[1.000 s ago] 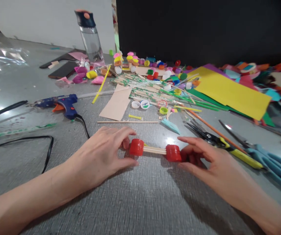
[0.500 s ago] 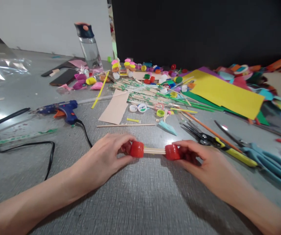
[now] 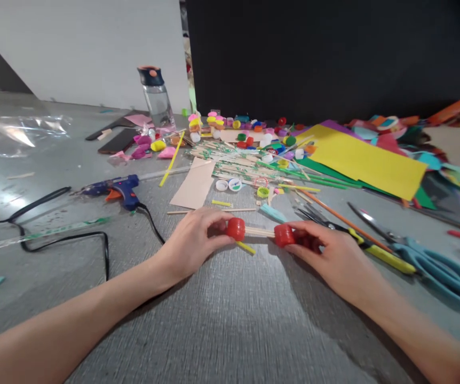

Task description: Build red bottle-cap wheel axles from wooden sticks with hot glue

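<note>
Between my hands is a small piece made of red bottle caps joined by several thin wooden sticks [image 3: 259,232]. My left hand [image 3: 198,234] pinches the left red bottle cap [image 3: 236,229] between thumb and fingers. The right red bottle cap [image 3: 284,235] is gripped by my right hand [image 3: 330,250]. The piece is held above the grey table [image 3: 230,320], tilted slightly down to the right. Just below the left cap lies a short yellow stick [image 3: 246,247], partly covered by it. Some fingertips of both hands are hidden behind the caps.
A blue glue gun [image 3: 124,191] with a black cord lies left. To the right are pliers [image 3: 382,255] with yellow handles and blue scissors [image 3: 434,266]. Behind are wrapped skewers [image 3: 230,160], loose caps [image 3: 262,192], yellow card [image 3: 366,160] and a water bottle [image 3: 158,101].
The view has tilted up and shifted left. The red cap piece has tipped, its left end now higher, and the short yellow stick beneath it has come into sight. Both hands keep their hold.
</note>
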`<state>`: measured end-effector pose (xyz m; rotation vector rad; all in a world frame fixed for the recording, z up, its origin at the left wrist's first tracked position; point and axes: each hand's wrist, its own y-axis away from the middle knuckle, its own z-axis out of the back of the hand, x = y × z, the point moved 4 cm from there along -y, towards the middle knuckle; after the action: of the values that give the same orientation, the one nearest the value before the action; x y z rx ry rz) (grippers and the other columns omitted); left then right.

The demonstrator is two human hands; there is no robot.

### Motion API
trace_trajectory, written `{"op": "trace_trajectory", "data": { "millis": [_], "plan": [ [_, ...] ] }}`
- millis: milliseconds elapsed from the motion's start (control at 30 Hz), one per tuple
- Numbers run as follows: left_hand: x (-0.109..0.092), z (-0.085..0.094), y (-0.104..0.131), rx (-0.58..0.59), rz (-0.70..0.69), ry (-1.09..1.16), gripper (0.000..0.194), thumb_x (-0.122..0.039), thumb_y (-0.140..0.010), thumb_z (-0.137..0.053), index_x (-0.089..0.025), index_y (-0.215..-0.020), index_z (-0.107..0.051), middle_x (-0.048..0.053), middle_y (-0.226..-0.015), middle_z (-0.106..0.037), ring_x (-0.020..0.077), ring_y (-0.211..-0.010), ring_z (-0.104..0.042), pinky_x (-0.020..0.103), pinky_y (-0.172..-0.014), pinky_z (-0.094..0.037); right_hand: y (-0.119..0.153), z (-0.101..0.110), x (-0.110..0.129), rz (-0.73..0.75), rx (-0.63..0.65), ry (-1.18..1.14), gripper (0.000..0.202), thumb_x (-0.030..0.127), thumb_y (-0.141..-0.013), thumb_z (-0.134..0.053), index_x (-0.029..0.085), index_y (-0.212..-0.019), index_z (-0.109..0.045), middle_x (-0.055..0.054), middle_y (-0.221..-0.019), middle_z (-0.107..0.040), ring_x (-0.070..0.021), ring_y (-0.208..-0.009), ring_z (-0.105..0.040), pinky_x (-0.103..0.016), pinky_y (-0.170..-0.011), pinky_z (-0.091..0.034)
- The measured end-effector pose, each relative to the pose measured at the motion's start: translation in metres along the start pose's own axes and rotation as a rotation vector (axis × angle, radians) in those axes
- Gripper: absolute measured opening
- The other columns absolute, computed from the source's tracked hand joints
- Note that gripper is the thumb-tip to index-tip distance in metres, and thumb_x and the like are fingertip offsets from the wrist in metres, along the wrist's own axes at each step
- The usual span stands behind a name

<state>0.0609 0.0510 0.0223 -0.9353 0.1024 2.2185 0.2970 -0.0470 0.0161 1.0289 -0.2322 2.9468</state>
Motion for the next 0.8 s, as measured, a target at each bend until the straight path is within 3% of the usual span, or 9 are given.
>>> {"op": "trace_trajectory", "data": {
  "millis": [233,367,800],
  "plan": [
    [0.001,-0.001,-0.001,-0.036,-0.032,-0.059,0.024,-0.026,-0.089,-0.075,-0.020,-0.111,-0.072,0.005,-0.101,-0.075,0.0224,-0.095,-0.067,0.040,-0.088,-0.051,-0.003,-0.002,0.007,0.036,-0.027,0.048,0.027,0.039,-0.095,-0.063,0.022,-0.115,-0.071,-0.003,-0.097,-0.074,-0.0220,-0.078,-0.064,-0.035,-0.071,-0.047],
    [0.002,-0.001,-0.003,-0.064,-0.056,-0.103,0.026,-0.026,-0.090,-0.074,-0.021,-0.115,-0.070,0.006,-0.107,-0.075,0.0242,-0.102,-0.067,0.043,-0.094,-0.049,-0.006,-0.005,0.006,0.045,-0.046,0.063,0.031,0.041,-0.096,-0.061,0.021,-0.117,-0.071,-0.006,-0.103,-0.075,-0.0241,-0.083,-0.066,-0.037,-0.074,-0.049],
    [-0.007,0.000,0.002,-0.002,-0.041,-0.135,0.013,-0.022,-0.091,-0.071,-0.020,-0.104,-0.073,0.005,-0.099,-0.075,0.0242,-0.097,-0.066,0.042,-0.090,-0.049,-0.003,-0.004,0.011,0.067,-0.031,0.068,0.026,0.038,-0.095,-0.060,0.021,-0.110,-0.072,-0.005,-0.096,-0.074,-0.0230,-0.080,-0.066,-0.036,-0.072,-0.048]
  ]
}}
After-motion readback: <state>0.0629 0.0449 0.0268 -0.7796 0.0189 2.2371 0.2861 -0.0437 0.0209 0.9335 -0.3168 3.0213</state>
